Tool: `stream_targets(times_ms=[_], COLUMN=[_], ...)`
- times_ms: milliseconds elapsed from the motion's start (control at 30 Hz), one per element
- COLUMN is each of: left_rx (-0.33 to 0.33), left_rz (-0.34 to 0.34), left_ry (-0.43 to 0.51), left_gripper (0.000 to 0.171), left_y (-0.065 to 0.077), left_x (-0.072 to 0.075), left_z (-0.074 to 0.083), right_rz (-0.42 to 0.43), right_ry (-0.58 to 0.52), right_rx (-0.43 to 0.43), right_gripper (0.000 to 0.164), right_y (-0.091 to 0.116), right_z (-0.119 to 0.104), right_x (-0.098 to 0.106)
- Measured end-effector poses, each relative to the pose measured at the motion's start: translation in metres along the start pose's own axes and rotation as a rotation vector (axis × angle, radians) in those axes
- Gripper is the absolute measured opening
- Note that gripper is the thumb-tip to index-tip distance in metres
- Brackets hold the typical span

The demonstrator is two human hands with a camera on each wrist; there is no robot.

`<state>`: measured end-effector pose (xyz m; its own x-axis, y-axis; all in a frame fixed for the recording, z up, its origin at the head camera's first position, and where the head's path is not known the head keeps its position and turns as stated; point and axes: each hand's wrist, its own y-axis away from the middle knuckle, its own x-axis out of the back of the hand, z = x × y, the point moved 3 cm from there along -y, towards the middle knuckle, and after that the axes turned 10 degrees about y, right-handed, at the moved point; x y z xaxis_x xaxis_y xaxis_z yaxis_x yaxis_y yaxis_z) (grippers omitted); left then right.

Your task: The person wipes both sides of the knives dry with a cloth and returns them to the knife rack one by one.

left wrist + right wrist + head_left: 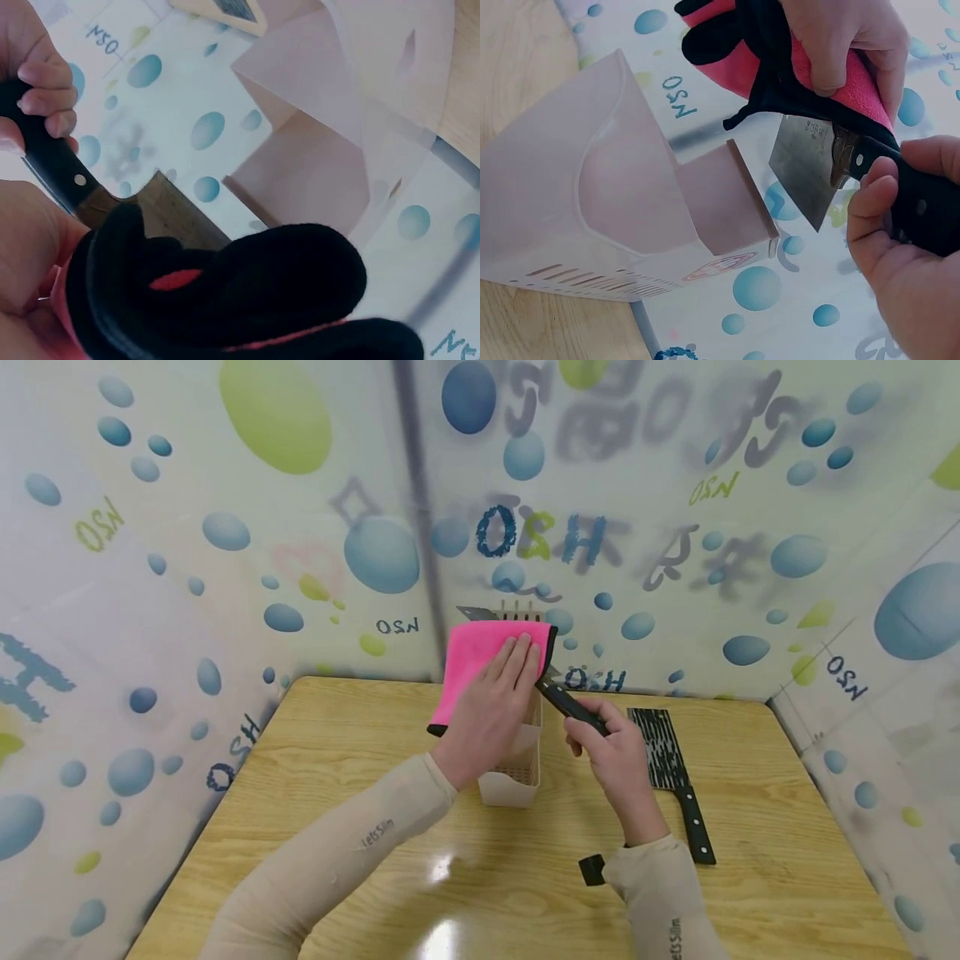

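My left hand [491,714] holds a pink cloth [472,652] with black edging over the blade of a kitchen knife. Its fingers lie along the top of the cloth, and in the right wrist view the thumb presses the other side. My right hand [611,747] grips the knife's black riveted handle [570,706]. The cloth hides most of the blade; its tip shows beyond the far edge in the head view, and its wide heel [804,161] shows in the right wrist view. Below the cloth stands a pale knife holder [510,789], partly covered by my left hand.
A cleaver [660,752] with a black handle lies on the wooden table [360,877] to the right of my right hand. A small black piece [591,870] shows beside my right cuff. Printed walls [315,568] with blue and green bubbles enclose the table's back and sides.
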<state>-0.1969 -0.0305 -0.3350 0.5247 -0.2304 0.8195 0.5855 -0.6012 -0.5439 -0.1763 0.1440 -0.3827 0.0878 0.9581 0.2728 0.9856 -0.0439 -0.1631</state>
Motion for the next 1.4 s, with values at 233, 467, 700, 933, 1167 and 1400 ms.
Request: stream_targets(times_ms=[233,467,700,933,1167,1400], left_rx=[0.007,0.001,-0.006,0.013,0.02,0.056], left_rz=[0.021,0.048,0.052,0.078,0.124,0.103], left_ry=[0.041,0.043,0.017,0.062,0.095,0.156], left_gripper=[0.051,0.052,0.054,0.057,0.058,0.06], left_y=[-0.002,-0.002,-0.001,0.0,-0.001,-0.003], left_x=[0.0,-0.001,-0.005,-0.008,-0.01,-0.013], left_z=[-0.008,-0.016,-0.024,-0.032,-0.04,-0.052], right_rz=[-0.018,-0.025,-0.025,-0.038,-0.041,-0.039], right_ry=[-0.093,-0.15,-0.169,-0.196,-0.263,-0.312], right_rx=[-0.01,0.001,0.006,-0.001,0.024,0.01], right_gripper=[0.025,0.028,0.026,0.029,0.029,0.03], right_y=[0.0,-0.001,0.001,0.002,0.004,0.003], right_z=[0.0,0.001,0.0,0.004,0.006,0.008], right_x=[0.0,0.001,0.001,0.001,0.002,0.004])
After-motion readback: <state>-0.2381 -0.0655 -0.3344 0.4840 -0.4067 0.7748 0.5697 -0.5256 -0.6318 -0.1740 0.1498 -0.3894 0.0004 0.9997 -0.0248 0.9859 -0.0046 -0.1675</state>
